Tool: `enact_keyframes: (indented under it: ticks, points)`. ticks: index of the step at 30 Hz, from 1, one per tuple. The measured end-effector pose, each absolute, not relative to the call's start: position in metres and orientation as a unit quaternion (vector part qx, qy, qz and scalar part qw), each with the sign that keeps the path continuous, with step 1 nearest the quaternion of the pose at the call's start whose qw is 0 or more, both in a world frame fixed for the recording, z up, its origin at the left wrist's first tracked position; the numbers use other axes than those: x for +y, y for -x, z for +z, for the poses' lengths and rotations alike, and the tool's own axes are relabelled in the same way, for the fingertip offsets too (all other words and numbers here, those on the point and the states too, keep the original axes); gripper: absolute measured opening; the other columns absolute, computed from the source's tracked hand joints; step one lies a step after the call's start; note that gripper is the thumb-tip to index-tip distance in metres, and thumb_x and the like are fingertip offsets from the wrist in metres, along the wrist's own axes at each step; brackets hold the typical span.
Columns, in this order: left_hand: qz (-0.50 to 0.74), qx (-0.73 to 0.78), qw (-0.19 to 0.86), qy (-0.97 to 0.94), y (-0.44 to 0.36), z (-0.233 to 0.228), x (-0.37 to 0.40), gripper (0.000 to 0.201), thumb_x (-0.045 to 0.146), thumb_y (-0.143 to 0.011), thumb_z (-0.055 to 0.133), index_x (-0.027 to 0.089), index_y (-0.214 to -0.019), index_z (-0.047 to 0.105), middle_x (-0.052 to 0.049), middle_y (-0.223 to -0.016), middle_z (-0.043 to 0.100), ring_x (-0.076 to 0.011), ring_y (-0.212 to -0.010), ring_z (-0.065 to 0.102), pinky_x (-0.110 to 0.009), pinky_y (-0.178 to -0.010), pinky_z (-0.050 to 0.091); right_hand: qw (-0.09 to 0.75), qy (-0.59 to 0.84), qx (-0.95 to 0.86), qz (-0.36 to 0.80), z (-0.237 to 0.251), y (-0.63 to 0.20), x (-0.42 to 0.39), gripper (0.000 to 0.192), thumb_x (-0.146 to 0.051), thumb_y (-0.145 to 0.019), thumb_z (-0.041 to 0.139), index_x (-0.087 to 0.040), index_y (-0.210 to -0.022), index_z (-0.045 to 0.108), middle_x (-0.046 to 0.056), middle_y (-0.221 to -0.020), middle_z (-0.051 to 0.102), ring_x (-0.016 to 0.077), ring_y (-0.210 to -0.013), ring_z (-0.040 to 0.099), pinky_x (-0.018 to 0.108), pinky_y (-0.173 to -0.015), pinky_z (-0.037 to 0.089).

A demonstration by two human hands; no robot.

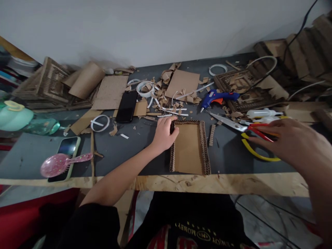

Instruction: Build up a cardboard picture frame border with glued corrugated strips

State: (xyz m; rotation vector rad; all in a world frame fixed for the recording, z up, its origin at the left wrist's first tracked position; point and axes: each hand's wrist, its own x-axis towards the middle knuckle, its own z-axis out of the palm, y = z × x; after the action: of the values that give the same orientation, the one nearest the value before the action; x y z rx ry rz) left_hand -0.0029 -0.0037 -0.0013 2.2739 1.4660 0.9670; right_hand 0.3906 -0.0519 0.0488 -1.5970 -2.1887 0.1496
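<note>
Left hand (164, 134) on the cardboard frame's (189, 148) upper-left corner, right hand (290, 145) at the scissors (246, 133).

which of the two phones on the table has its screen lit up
The phone in the pale green case near the table's front left edge, partly under the pink glittery hairbrush, glows. The black phone further back, beside the corrugated cardboard sheet, is dark.

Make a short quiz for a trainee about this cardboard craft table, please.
1. True or false: the left hand rests on the brown rectangular cardboard frame.
2. Which tool is the right hand at: A blue hot glue gun, B red-and-yellow-handled scissors, C pink plastic hairbrush?
3. What does the hairbrush lie on?

Key: 1 true. 2 B. 3 A phone with a lit screen.
</note>
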Motion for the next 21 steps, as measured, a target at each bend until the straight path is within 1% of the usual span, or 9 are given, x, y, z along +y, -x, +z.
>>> enact_keyframes:
  ticks: [2,3,4,6,8,10,12,17,21]
  points:
    - [0.343,0.492,0.123,-0.791,0.005,0.0,0.001,0.024,0.02,-0.093,0.057,0.018,-0.116,0.062,-0.009,-0.121,0.069,-0.0253,-0.117,0.06,-0.045,-0.105,0.045,0.143,0.667,-0.73,-0.034,0.063,-0.362,-0.047,0.045,-0.071,-0.081,0.062,-0.029,-0.091,0.078,0.01,-0.083,0.069,0.0318,-0.075,0.066,0.041,-0.062,0.047]
    - [0.346,0.482,0.121,-0.796,0.006,0.002,0.005,0.023,0.022,-0.094,0.057,0.019,-0.116,0.064,-0.008,-0.12,0.069,-0.0243,-0.116,0.061,-0.044,-0.104,0.046,0.141,0.67,-0.728,-0.03,0.068,-0.343,-0.043,0.044,-0.066,-0.085,0.059,-0.028,-0.096,0.079,0.01,-0.086,0.073,0.0303,-0.073,0.067,0.04,-0.061,0.048]
    - [0.347,0.471,0.122,-0.802,0.007,0.004,0.009,0.022,0.024,-0.096,0.057,0.02,-0.116,0.066,-0.007,-0.119,0.07,-0.0235,-0.115,0.062,-0.043,-0.103,0.046,0.157,0.648,-0.745,0.001,0.072,-0.323,-0.038,0.038,-0.055,-0.091,0.055,-0.028,-0.103,0.078,0.009,-0.092,0.076,0.0277,-0.075,0.068,0.039,-0.063,0.05]
    - [0.34,0.445,0.13,-0.818,0.008,0.008,0.017,0.021,0.029,-0.099,0.056,0.021,-0.114,0.069,-0.007,-0.114,0.072,-0.0227,-0.11,0.064,-0.042,-0.1,0.048,0.198,0.571,-0.793,0.078,0.072,-0.284,-0.025,0.031,-0.04,-0.096,0.052,-0.026,-0.109,0.077,0.007,-0.102,0.077,0.0232,-0.083,0.07,0.037,-0.074,0.054]
    - [0.32,0.423,0.136,-0.837,0.008,0.012,0.023,0.022,0.033,-0.101,0.056,0.021,-0.111,0.072,-0.007,-0.107,0.074,-0.023,-0.105,0.065,-0.042,-0.096,0.049,0.213,0.516,-0.825,0.087,0.066,-0.253,-0.01,0.03,-0.033,-0.098,0.052,-0.023,-0.112,0.076,0.008,-0.11,0.076,0.0243,-0.101,0.07,0.038,-0.085,0.055]
    - [0.293,0.415,0.128,-0.852,0.006,0.014,0.026,0.023,0.034,-0.101,0.057,0.019,-0.103,0.075,-0.008,-0.102,0.074,-0.0239,-0.101,0.065,-0.042,-0.093,0.05,0.2,0.499,-0.838,0.088,0.058,-0.235,0.002,0.03,-0.03,-0.098,0.051,-0.021,-0.115,0.075,0.01,-0.116,0.074,0.0253,-0.109,0.067,0.038,-0.087,0.054]
    - [0.271,0.421,0.111,-0.859,0.005,0.014,0.027,0.023,0.033,-0.1,0.058,0.019,-0.097,0.076,-0.008,-0.098,0.074,-0.0244,-0.099,0.064,-0.042,-0.09,0.051,0.172,0.5,-0.844,0.09,0.051,-0.227,0.01,0.029,-0.028,-0.098,0.053,-0.021,-0.116,0.075,0.01,-0.116,0.074,0.0256,-0.109,0.066,0.037,-0.086,0.054]
    - [0.236,0.43,0.097,-0.866,0.003,0.015,0.029,0.017,0.027,-0.099,0.06,0.017,-0.103,0.074,-0.008,-0.1,0.073,-0.0254,-0.101,0.063,-0.041,-0.091,0.051,0.136,0.52,-0.837,0.105,0.047,-0.226,0.012,0.026,-0.027,-0.098,0.054,-0.022,-0.111,0.077,0.008,-0.111,0.075,0.0243,-0.107,0.067,0.032,-0.079,0.052]
    - [0.212,0.424,0.082,-0.877,0.0,0.019,0.028,0.019,0.024,-0.1,0.057,0.016,-0.095,0.074,-0.01,-0.098,0.071,-0.0268,-0.102,0.061,-0.043,-0.093,0.051,0.108,0.545,-0.823,0.117,0.049,-0.219,0.009,0.028,-0.023,-0.1,0.049,-0.02,-0.106,0.076,0.009,-0.113,0.073,0.0222,-0.102,0.067,0.029,-0.072,0.049]
